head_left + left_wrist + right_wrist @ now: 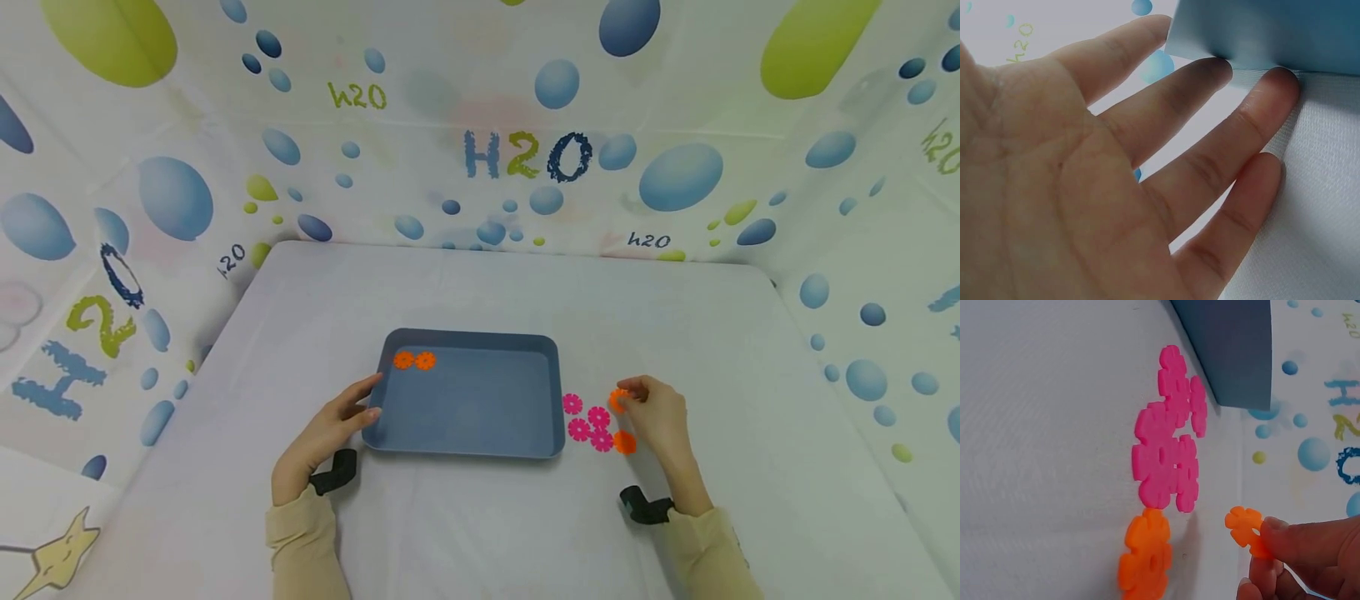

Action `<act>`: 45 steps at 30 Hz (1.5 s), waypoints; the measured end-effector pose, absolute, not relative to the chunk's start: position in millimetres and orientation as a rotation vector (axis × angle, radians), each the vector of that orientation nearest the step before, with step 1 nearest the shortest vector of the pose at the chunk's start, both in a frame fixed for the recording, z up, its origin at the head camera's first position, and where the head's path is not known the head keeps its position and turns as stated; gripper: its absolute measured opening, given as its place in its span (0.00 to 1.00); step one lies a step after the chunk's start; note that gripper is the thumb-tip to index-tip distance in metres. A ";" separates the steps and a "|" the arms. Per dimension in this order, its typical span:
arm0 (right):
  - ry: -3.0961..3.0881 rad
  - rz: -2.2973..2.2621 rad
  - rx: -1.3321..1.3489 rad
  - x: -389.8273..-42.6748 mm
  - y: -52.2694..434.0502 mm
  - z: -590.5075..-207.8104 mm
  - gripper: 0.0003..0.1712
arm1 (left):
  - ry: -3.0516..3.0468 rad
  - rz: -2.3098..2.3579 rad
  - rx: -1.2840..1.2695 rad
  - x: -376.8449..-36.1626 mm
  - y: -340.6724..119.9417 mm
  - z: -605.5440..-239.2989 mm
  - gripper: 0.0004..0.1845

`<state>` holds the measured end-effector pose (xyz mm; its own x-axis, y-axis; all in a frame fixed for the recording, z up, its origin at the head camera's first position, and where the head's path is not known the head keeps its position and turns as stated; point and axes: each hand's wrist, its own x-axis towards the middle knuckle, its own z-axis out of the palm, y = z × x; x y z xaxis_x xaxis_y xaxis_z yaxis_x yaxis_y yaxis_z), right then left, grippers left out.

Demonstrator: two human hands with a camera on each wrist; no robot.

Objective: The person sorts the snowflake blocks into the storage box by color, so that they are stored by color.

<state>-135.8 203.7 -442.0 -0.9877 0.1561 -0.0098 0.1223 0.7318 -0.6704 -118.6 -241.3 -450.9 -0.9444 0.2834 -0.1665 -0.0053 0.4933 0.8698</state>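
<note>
In the head view my right hand (658, 417) pinches an orange snowflake building disc (618, 400) between thumb and fingers. The right wrist view shows this held disc (1246, 526) lifted off the cloth. Beside it lie another orange disc (625, 442) and several pink discs (602, 439), close together to the right of the blue-grey tray (465, 456). My left hand (330, 429) rests at the tray's left edge. Its fingers (1204, 169) are extended, and fingertips touch the tray's outer wall (1260, 37) in the left wrist view. Two orange discs (415, 361) sit side by side in the tray's far left corner.
A white cloth (480, 533) covers the table. Behind and at both sides hangs a white curtain (420, 175) printed with blue and green drops. Black wrist mounts (643, 507) stick out from both wrists near the beige sleeves.
</note>
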 end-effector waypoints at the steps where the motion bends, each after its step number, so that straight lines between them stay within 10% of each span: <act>1: -2.883 1.114 -0.234 -136.6 204.1 -441.2 0.11 | 2.452 1.434 0.238 -118.6 -241.3 -450.7 0.32; 45: -2.330 2.359 -0.333 -182.5 162.8 -417.3 0.23 | 2.455 1.422 0.234 -117.8 -241.5 -450.0 0.32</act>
